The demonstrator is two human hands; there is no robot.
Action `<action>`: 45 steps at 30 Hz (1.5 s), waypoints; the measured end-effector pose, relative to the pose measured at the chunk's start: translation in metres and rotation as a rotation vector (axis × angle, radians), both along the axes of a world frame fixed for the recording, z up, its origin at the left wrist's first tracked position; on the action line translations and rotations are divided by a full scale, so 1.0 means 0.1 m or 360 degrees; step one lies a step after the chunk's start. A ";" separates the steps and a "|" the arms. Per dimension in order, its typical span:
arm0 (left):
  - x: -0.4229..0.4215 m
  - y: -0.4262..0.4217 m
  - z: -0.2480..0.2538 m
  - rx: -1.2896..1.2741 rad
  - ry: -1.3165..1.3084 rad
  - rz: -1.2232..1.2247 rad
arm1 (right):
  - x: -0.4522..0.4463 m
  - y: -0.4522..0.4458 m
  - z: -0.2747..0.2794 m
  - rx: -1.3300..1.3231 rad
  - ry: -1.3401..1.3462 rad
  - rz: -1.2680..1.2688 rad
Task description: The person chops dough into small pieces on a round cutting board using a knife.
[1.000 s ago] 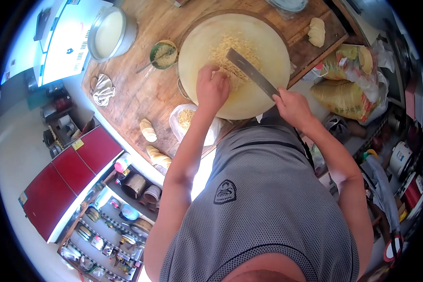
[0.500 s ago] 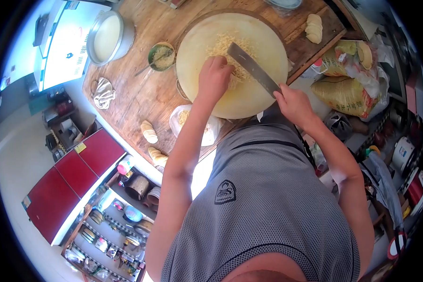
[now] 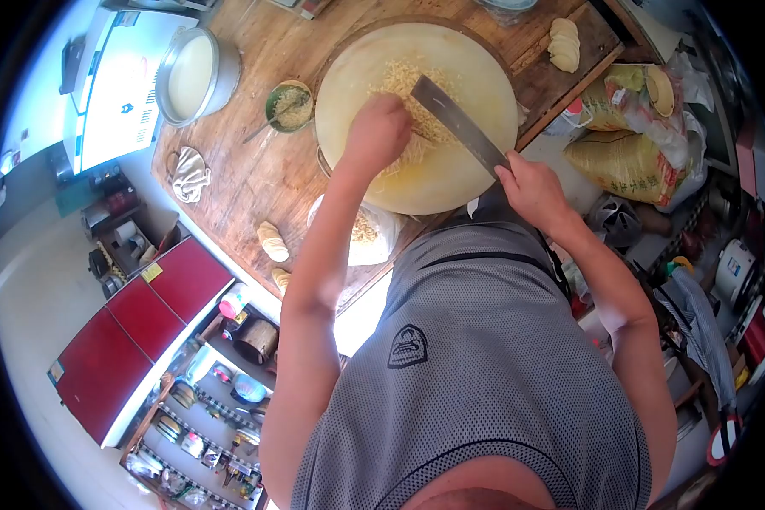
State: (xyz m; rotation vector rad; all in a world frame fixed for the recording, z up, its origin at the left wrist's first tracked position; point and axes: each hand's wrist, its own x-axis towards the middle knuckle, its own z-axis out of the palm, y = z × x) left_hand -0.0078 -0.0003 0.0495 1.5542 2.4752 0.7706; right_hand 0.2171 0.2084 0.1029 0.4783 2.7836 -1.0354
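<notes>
My right hand (image 3: pixel 532 189) is wrapped around the handle of a cleaver (image 3: pixel 459 121). Its broad blade slants up to the left over a round cutting board (image 3: pixel 476 68). Finely chopped pale yellow food (image 3: pixel 402 75) lies heaped on the board, around and under the blade. Left of the blade, my left hand (image 3: pixel 377 134) is closed, fingers curled at the edge of the heap. Whatever those fingers may hold is hidden. A pale bag (image 3: pixel 384 231) with chopped bits inside sits below the board, partly behind my left forearm.
On the wooden table (image 3: pixel 238 178) stand a large pot of whitish contents (image 3: pixel 217 89), a small green bowl (image 3: pixel 291 106), a crumpled cloth (image 3: pixel 190 176) and sliced pale pieces (image 3: pixel 272 242). More slices (image 3: pixel 564 45) lie at the right edge. Filled sacks (image 3: pixel 616 161) stand on the right.
My left hand has shifted slightly left and down, away from the cleaver, with its fingers still curled. The cleaver and right hand have hardly moved. The view has shifted a little.
</notes>
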 end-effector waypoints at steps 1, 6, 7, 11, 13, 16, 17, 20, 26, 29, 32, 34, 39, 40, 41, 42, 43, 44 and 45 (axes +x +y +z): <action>0.05 -0.04 0.01 -0.0002 0.0001 -0.0001 | 0.00 0.00 0.01 -0.0011 0.0006 -0.0005; 0.51 -0.23 -0.02 0.0126 0.0027 0.0789 | -0.03 -0.03 0.02 -0.0013 0.0002 0.0018; 0.54 -0.22 -0.06 0.0124 0.0025 0.0795 | -0.03 -0.05 0.02 -0.0017 -0.0001 0.0028; 0.50 -0.13 -0.07 0.0224 0.0086 0.0643 | -0.07 -0.06 0.01 -0.0012 -0.0009 0.0057; 0.41 -0.09 -0.07 0.0159 0.0139 0.0552 | -0.11 -0.05 0.02 0.0003 -0.0031 0.0051; 0.32 -0.03 -0.08 0.0035 0.0153 0.0414 | -0.12 -0.05 0.03 0.0000 -0.0035 0.0015; 0.30 -0.02 -0.09 -0.0046 0.0172 0.0402 | -0.11 -0.05 0.02 -0.0003 -0.0037 0.0009; 0.26 0.01 -0.10 -0.0135 0.0195 0.0372 | -0.09 -0.06 0.01 -0.0017 -0.0033 -0.0006; 0.49 -0.16 -0.03 0.0171 0.0077 0.0687 | -0.07 -0.06 0.03 -0.0018 -0.0060 0.0032; 0.71 -0.26 -0.11 0.0140 0.0033 0.0873 | -0.10 -0.09 0.01 -0.0004 -0.0011 0.0091; 0.80 -0.31 -0.15 0.0221 -0.0038 0.0924 | -0.15 -0.11 0.04 0.0062 -0.0022 0.0184; 0.82 -0.34 -0.16 0.0305 -0.0071 0.0934 | -0.18 -0.14 0.07 0.0098 0.0041 0.0258; 0.56 -0.39 -0.30 0.0652 -0.0124 0.0726 | -0.29 -0.14 0.03 0.0201 0.0106 0.0383; 0.55 -0.38 -0.34 0.0654 -0.0134 0.0733 | -0.30 -0.13 0.03 0.0229 0.0098 0.0426; 0.53 -0.37 -0.39 0.0679 -0.0185 0.0706 | -0.32 -0.14 0.06 0.0231 0.0089 0.0431; 0.51 -0.35 -0.43 0.0709 -0.0231 0.0675 | -0.35 -0.15 0.09 0.0242 0.0052 0.0446; 0.49 -0.34 -0.46 0.0715 -0.0238 0.0676 | -0.38 -0.14 0.13 0.0251 0.0012 0.0460; 0.49 -0.34 -0.47 0.0717 -0.0218 0.0656 | -0.39 -0.14 0.16 0.0252 0.0000 0.0463; 0.49 -0.34 -0.48 0.0720 -0.0194 0.0636 | -0.40 -0.14 0.19 0.0264 -0.0061 0.0483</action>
